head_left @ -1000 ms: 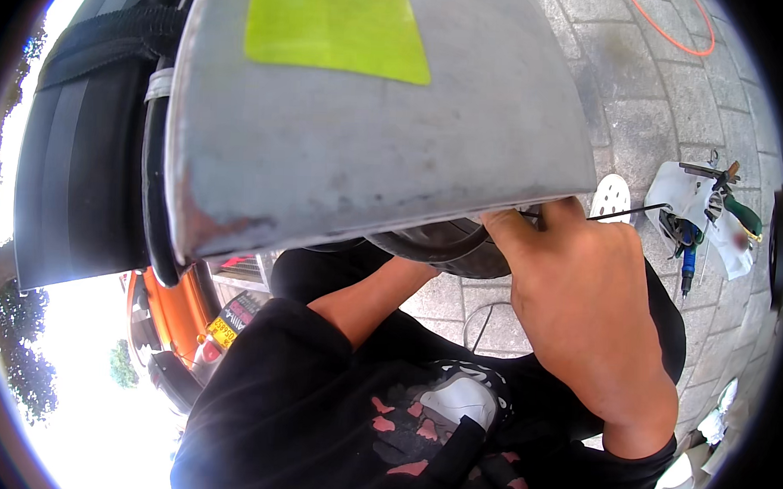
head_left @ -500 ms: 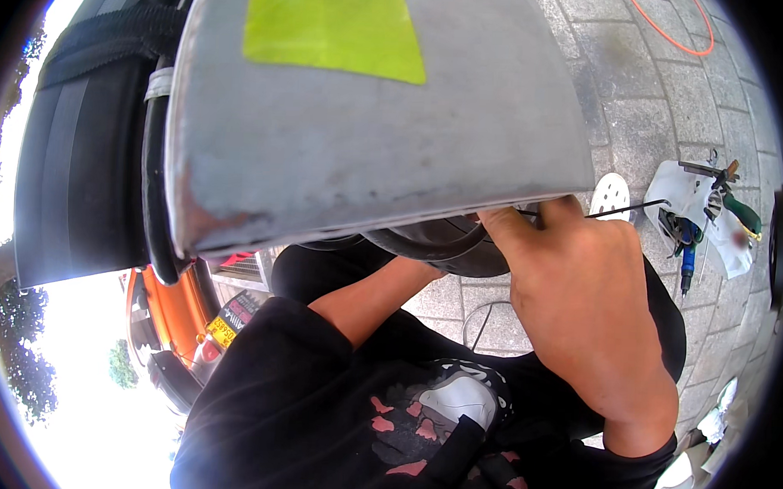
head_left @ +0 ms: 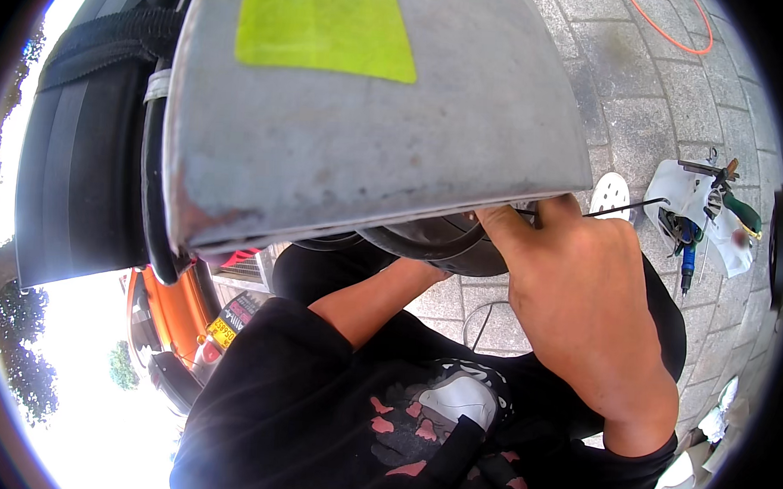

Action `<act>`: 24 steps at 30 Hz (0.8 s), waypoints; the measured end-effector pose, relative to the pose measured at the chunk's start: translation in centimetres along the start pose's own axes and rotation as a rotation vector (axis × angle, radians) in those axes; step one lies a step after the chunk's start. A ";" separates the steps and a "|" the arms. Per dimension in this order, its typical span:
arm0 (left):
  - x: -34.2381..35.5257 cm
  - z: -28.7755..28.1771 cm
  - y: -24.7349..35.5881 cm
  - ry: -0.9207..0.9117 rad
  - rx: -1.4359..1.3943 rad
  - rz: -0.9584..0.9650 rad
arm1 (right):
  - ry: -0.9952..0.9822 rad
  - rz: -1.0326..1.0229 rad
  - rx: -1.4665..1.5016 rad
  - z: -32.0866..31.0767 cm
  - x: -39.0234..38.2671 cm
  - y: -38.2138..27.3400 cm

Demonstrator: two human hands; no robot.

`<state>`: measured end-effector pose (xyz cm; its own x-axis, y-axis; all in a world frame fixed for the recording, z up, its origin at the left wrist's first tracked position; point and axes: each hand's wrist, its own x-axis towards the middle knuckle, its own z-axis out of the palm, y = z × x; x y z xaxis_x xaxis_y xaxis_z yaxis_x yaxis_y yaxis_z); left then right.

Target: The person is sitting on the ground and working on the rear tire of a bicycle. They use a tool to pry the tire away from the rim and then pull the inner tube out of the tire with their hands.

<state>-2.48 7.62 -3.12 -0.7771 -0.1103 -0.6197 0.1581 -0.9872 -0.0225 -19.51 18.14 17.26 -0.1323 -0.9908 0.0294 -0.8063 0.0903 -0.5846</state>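
A grey metal panel [head_left: 378, 132] with a bright yellow-green patch [head_left: 326, 31] fills the upper middle. My right hand [head_left: 571, 277] is at its lower right edge, thumb and fingers bent inward, the fingertips partly hidden by the edge. Through its grip runs a thin black rod [head_left: 621, 208] with a bent end, sticking out to the right. Below the panel is a round black wheel-like part [head_left: 469, 251]. My left forearm [head_left: 376, 303] reaches in behind that part, and my left hand [head_left: 434, 270] is almost wholly hidden there.
Hand tools [head_left: 687, 255] lie on a white sheet [head_left: 734, 255] on the paving at right, near a white clog [head_left: 611, 192]. An orange hose [head_left: 691, 48] curves at the top right. Left are a black padded seat [head_left: 88, 165] and an orange vehicle [head_left: 178, 310].
The grey panel with its patch has shifted slightly to the left. Both my arms and the rod stay almost where they were.
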 end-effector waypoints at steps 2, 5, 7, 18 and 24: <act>0.0 -0.2 0.0 0.029 0.014 0.005 | 0.002 -0.003 -0.001 0.0 0.0 0.0; 0.0 -0.1 -0.1 0.013 0.076 0.014 | -0.005 0.003 0.007 -0.1 0.0 -0.1; -0.1 0.7 -0.2 0.013 -0.023 0.000 | -0.009 0.008 0.009 -0.1 0.0 -0.1; -0.3 1.4 -0.3 0.013 -0.017 -0.009 | 0.011 0.007 0.024 -0.1 0.0 -0.1; -1.2 3.3 -0.2 0.018 0.228 0.006 | 0.017 0.009 0.023 -0.1 -0.1 0.0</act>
<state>-3.59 7.60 0.28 -0.7650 -0.1164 -0.6335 0.0196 -0.9873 0.1579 -19.56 18.23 17.32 -0.1497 -0.9880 0.0377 -0.7916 0.0969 -0.6033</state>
